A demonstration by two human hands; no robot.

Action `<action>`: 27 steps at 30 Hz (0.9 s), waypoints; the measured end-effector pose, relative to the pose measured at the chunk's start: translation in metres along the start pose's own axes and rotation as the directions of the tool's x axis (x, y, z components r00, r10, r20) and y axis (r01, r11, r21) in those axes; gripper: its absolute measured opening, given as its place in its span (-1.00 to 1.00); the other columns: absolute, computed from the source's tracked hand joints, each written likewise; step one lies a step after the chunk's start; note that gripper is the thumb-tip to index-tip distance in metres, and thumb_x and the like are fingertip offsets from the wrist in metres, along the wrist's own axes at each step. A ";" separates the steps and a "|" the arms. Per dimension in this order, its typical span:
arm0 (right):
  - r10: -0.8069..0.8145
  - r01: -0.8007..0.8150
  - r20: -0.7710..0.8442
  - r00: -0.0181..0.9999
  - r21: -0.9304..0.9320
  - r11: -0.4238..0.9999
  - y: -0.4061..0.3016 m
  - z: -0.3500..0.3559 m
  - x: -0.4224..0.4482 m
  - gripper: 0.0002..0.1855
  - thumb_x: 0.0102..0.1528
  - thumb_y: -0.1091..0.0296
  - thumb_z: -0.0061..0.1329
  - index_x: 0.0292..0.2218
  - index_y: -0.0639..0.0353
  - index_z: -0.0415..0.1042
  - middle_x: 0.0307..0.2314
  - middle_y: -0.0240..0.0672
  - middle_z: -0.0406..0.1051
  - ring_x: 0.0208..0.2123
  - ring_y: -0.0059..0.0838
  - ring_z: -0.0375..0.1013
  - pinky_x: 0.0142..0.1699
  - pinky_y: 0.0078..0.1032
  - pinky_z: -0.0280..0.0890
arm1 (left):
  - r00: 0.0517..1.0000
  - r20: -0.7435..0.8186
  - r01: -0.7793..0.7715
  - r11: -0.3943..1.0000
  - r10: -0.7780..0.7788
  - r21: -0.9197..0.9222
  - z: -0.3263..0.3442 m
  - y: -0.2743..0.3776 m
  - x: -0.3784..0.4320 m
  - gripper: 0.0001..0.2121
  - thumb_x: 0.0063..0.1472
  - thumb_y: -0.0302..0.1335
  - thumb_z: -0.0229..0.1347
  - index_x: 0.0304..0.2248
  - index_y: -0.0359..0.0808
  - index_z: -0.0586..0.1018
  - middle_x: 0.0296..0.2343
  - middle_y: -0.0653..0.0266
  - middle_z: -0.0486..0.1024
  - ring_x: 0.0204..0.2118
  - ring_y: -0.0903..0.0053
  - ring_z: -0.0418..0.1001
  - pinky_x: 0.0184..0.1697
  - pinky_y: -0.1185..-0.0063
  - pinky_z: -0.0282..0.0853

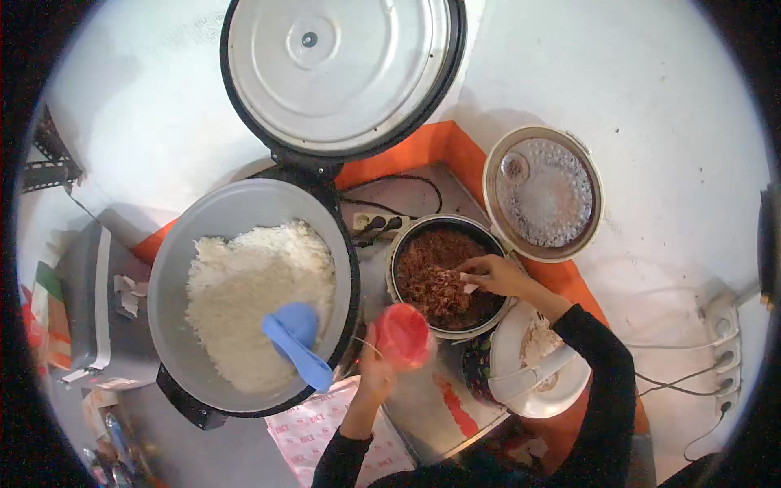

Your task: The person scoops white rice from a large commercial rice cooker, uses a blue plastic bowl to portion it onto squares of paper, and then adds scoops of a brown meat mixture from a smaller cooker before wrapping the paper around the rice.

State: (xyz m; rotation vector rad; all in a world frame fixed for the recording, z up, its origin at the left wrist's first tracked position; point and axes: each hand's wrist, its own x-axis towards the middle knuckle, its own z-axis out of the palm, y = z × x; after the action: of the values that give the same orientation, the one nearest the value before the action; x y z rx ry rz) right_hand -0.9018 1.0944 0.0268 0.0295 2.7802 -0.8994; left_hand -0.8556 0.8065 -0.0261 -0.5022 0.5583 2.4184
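My left hand (378,379) holds a small red bowl (404,337), tilted so that its inside shows, between the two cookers. A thin pale strip sticks out beside its fingers. My right hand (497,276) reaches into the smaller rice cooker (504,312). Its fingers pinch a white utensil, of which only a small part (468,285) shows. Reddish-brown cooked rice (442,259) fills the pot below, heaped near the fingertips. At left, the large rice cooker (174,293) stands open with white rice (250,305) inside. A blue rice scoop (299,341) rests over its right rim.
Both lids are raised: the large lid (341,67) and the small, wet lid (546,195). A rice-smeared white plate (567,396) with a white paddle (537,373) sits under my right arm. Printed wrapping paper (341,433) lies in front. Behind is a power strip (381,222) with cords.
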 end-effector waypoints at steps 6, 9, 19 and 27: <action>0.126 -0.120 -0.022 0.992 0.194 0.974 -0.015 -0.045 -0.022 -0.59 0.06 0.01 -0.04 -0.14 0.04 0.45 -0.38 -0.20 0.50 -0.37 -0.27 0.50 -0.25 -0.35 0.34 | 0.702 0.478 -0.676 0.283 0.527 0.680 0.053 0.004 0.050 -0.58 0.26 -0.24 -0.13 0.05 -0.25 0.25 -0.05 0.20 0.24 -0.02 0.45 0.24 0.03 0.52 0.19; -0.034 -0.012 -0.227 0.973 -0.197 0.980 -0.048 -0.073 -0.036 -0.62 0.09 0.04 -0.10 -0.16 0.05 0.46 -0.40 -0.22 0.50 -0.47 -0.24 0.49 -0.30 -0.32 0.35 | 0.837 0.300 -0.544 0.758 0.458 0.361 0.068 0.008 0.105 -0.60 0.22 -0.18 -0.05 -0.06 -0.28 0.32 -0.12 0.27 0.28 -0.10 0.52 0.28 -0.05 0.54 0.23; -0.574 -0.327 -0.505 0.645 -0.861 0.390 -0.112 -0.018 -0.045 -0.71 -0.01 0.32 -0.13 -0.21 0.12 0.38 -0.64 -0.49 0.35 -0.55 -0.52 0.36 -0.37 -0.47 0.12 | 0.950 0.175 -0.234 0.962 0.257 -0.143 0.087 -0.039 0.149 -0.64 0.25 -0.09 -0.22 -0.18 -0.16 0.38 -0.27 0.32 0.40 -0.18 0.43 0.38 -0.18 0.44 0.37; -0.508 -0.077 -0.020 0.861 -0.993 -0.092 -0.015 0.029 -0.013 -0.63 0.00 0.32 -0.16 -0.13 0.18 0.34 -0.59 -0.44 0.40 -0.52 -0.43 0.40 -0.44 -0.45 0.18 | 0.935 0.343 -0.018 0.980 0.085 -0.196 0.073 -0.032 0.039 -0.65 0.11 -0.11 -0.14 -0.23 -0.13 0.43 -0.24 0.22 0.40 -0.15 0.22 0.33 -0.10 0.19 0.28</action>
State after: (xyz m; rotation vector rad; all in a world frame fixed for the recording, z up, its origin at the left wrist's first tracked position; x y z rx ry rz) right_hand -0.8847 1.0662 0.0155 -0.5947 3.0010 1.6482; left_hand -0.8812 0.8846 0.0083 -0.1238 0.1885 2.5451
